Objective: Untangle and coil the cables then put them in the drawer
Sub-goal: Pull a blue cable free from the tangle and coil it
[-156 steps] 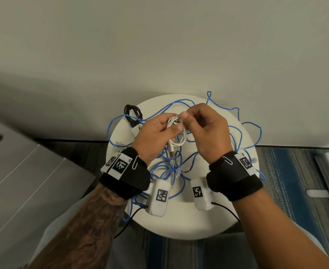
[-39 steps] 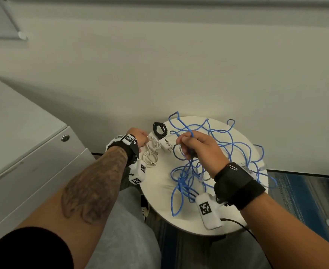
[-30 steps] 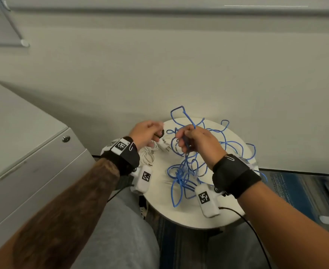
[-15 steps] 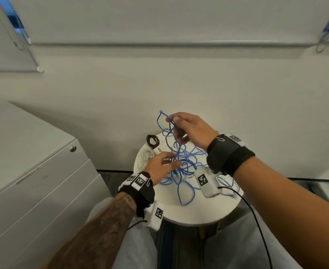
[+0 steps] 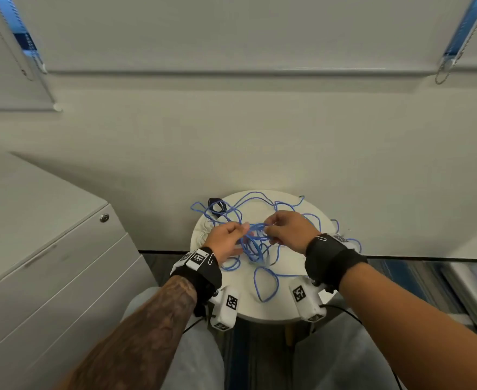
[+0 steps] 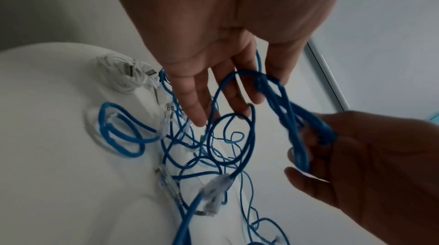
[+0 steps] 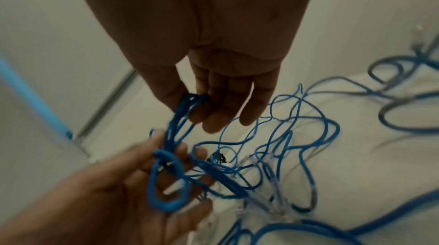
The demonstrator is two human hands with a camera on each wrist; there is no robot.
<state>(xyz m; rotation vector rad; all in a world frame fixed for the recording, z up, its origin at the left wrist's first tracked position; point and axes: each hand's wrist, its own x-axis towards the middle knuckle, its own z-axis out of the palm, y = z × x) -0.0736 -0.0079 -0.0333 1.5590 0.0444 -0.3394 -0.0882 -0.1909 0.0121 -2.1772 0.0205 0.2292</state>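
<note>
Both my hands working blue cable (image 5: 255, 243) over round white table (image 5: 285, 302). My left hand (image 5: 226, 237) pinching strands between thumb and forefinger, other fingers (image 6: 190, 99) lying straight. My right hand (image 5: 286, 229) pinching bundled loops (image 7: 180, 117) at thumb tip.

Judging cable light, thin, springy, limp enough to snag; smooth jacket probably sliding through pinch. Clear plugs (image 6: 216, 187) looking brittle at clips, so gripping jacket, not plug.

Cable looking bright blue, sprawling in many crossing loops, some overhanging table edge. White cable (image 6: 123, 72) sitting coiled at table's left, small black cable (image 5: 216, 206) beyond it. Drawer cabinet (image 5: 63, 263) standing shut at left.
</note>
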